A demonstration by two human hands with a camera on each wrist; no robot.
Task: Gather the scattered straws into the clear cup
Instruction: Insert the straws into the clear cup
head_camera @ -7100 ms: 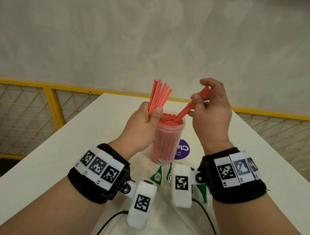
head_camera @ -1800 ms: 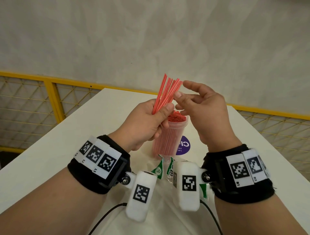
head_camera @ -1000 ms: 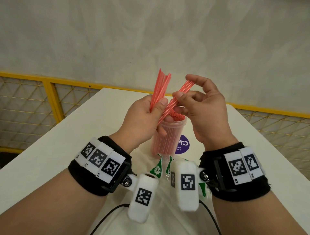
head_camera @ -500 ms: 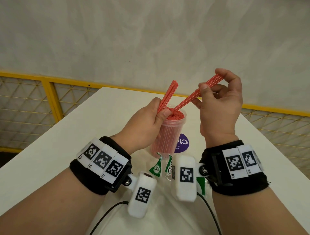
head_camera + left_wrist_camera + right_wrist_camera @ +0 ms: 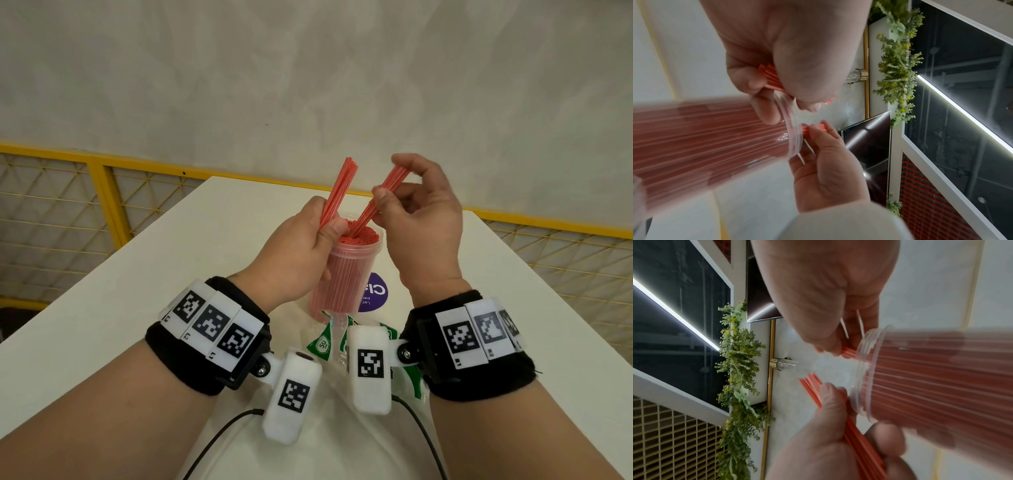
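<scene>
1. My right hand (image 5: 419,219) pinches a few red straws (image 5: 376,202), slanting down-left into the packed clear cup (image 5: 346,270) below its fingertips.
2. My left hand (image 5: 301,250) grips a spare bundle (image 5: 337,192) beside the rim, cup on the table (image 5: 137,291).

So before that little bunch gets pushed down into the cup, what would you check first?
1. Right hand pinches its few straws: ok.
2. Their lower tips over the clear cup mouth: ok.
3. Room left in the cup: not ok, it looks packed.
4. Cup steadied: ok, the left hand grips it near the rim.
5. Left hand's spare bundle held clear of the opening: ok.
6. Straws left on the table: cannot tell.
</scene>
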